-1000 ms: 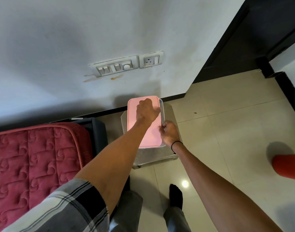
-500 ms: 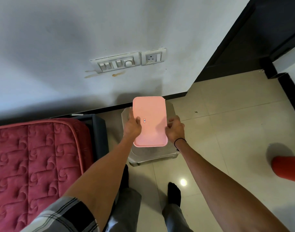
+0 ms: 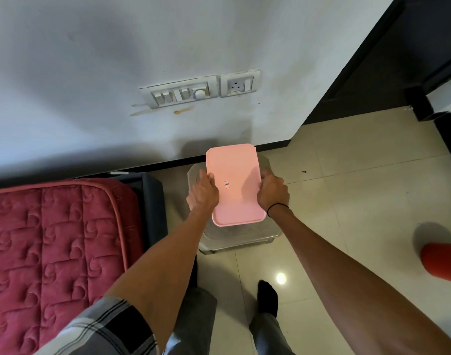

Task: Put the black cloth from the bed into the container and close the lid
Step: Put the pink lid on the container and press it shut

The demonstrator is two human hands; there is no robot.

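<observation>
Hands, left hand [image 3: 204, 192] and right hand [image 3: 273, 192], clasp the pink lid [image 3: 234, 184] between their fingers [image 3: 211, 177].

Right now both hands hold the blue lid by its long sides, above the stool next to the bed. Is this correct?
Not quite: the lid is pink, not blue, as the head view shows. The rest holds: the left hand and right hand grip its long sides, above the stool next to the bed.

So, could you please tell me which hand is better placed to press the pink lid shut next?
Probably the left hand: its thumb already lies on top of the pink lid, while the right hand only grips the lid's side edge.
</observation>
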